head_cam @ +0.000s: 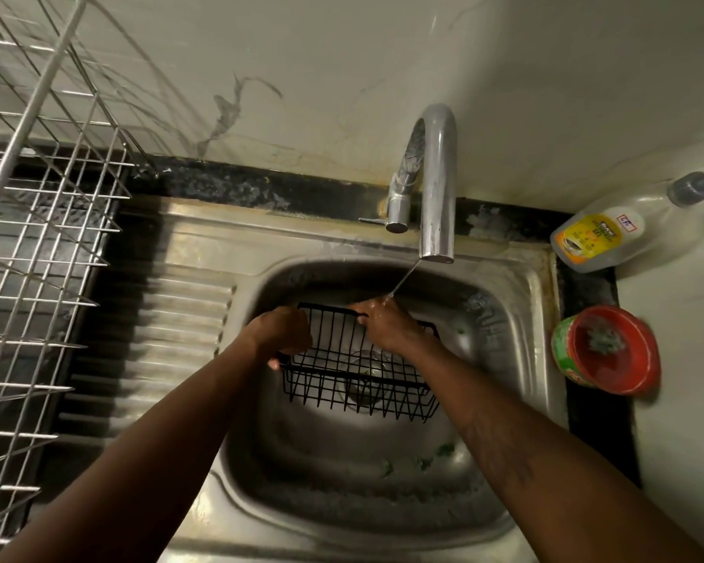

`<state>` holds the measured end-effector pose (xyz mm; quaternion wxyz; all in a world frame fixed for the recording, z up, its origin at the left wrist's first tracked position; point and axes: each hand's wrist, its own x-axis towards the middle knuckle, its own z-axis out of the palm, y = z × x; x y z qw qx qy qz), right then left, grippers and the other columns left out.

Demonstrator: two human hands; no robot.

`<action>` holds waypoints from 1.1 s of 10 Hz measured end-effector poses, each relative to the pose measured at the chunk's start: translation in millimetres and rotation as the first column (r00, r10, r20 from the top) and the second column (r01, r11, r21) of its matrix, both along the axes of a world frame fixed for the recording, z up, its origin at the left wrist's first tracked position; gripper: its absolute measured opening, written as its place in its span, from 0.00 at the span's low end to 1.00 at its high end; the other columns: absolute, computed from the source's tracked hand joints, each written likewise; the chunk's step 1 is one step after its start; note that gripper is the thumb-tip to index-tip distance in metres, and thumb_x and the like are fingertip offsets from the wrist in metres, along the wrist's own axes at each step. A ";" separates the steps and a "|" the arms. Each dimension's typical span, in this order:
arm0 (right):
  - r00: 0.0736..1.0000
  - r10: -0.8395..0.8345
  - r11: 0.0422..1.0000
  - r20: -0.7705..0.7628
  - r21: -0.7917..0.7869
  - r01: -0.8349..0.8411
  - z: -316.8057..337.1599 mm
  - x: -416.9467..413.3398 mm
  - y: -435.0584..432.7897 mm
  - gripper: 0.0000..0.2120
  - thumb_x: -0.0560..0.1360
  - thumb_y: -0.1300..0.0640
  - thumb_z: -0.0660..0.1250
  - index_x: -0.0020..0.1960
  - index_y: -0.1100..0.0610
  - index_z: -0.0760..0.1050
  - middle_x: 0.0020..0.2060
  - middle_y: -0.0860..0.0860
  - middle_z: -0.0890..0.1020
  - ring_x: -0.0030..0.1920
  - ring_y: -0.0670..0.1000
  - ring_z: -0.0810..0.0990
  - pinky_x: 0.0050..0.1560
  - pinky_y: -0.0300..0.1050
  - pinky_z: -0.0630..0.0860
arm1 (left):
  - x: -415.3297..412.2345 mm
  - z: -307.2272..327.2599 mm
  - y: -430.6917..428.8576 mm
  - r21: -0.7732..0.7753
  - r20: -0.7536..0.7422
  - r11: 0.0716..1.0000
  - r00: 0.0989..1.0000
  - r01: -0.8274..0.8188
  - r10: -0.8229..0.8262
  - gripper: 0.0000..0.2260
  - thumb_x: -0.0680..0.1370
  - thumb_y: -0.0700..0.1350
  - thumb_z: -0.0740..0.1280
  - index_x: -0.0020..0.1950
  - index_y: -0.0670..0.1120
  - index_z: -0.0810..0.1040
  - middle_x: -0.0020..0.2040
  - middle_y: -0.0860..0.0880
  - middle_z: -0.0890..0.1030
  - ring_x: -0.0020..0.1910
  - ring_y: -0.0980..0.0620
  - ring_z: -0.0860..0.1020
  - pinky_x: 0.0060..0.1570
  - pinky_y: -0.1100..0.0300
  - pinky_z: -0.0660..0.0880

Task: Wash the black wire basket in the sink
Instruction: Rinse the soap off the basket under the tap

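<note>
A black wire basket is held tilted above the drain inside the steel sink. My left hand grips its left end, fingers curled round the rim. My right hand grips the far top rim, wet, right where a thin stream of water lands from the chrome tap. Part of the basket's far side is hidden behind my hands.
A steel dish rack fills the left side over the ribbed drainboard. A dish-soap pump bottle lies at the back right. A red tub with a scrubber sits on the right counter. Green scraps lie in the basin.
</note>
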<state>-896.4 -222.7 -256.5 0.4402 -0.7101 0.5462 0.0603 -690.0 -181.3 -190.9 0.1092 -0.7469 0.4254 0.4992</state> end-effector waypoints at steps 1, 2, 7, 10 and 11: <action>0.992 -0.045 0.998 -0.119 0.032 0.049 -0.1 -45.9 -5.4 0.13 0.80 0.53 0.69 0.64 0.49 0.81 0.58 0.51 0.83 0.52 0.48 0.80 0.56 0.47 0.78 | -0.4 -20.1 1.6 -0.038 0.143 0.974 0.966 0.224 -0.217 0.12 0.80 0.41 0.66 0.63 0.40 0.80 0.59 0.40 0.83 0.48 0.44 0.84 0.34 0.59 0.75; 0.978 -0.077 0.996 -0.196 0.020 0.082 -1.1 -79.2 -12.2 0.12 0.78 0.51 0.72 0.60 0.52 0.83 0.56 0.51 0.85 0.51 0.46 0.81 0.56 0.44 0.76 | -6.4 -16.8 4.8 -0.076 0.227 0.946 0.929 0.315 -0.291 0.12 0.81 0.42 0.65 0.63 0.41 0.80 0.60 0.41 0.82 0.57 0.41 0.83 0.43 0.55 0.77; 0.975 0.004 0.996 -0.223 -0.089 -0.024 0.3 -31.8 -7.6 0.18 0.79 0.64 0.66 0.67 0.50 0.76 0.54 0.50 0.74 0.45 0.46 0.74 0.44 0.43 0.74 | -18.5 -35.9 9.4 -0.297 0.284 0.884 0.917 0.361 -0.279 0.22 0.79 0.47 0.68 0.73 0.47 0.70 0.67 0.40 0.75 0.63 0.39 0.77 0.59 0.48 0.76; 1.000 0.023 0.987 -0.007 -0.158 -0.024 11.0 0.0 -8.4 0.23 0.78 0.70 0.64 0.65 0.49 0.81 0.65 0.49 0.81 0.64 0.50 0.79 0.63 0.44 0.77 | -42.9 -36.5 -7.9 -0.430 0.284 0.686 0.809 0.587 -0.515 0.17 0.83 0.41 0.59 0.73 0.47 0.70 0.55 0.41 0.80 0.47 0.42 0.81 0.39 0.55 0.72; 0.997 0.040 0.952 0.070 -0.305 -0.017 8.1 -1.6 -7.0 0.18 0.79 0.66 0.67 0.68 0.56 0.80 0.66 0.54 0.81 0.67 0.54 0.79 0.71 0.49 0.73 | -39.8 -41.5 -7.2 -0.453 0.230 0.673 0.806 0.585 -0.546 0.19 0.80 0.39 0.61 0.72 0.46 0.70 0.50 0.42 0.81 0.44 0.43 0.81 0.40 0.54 0.77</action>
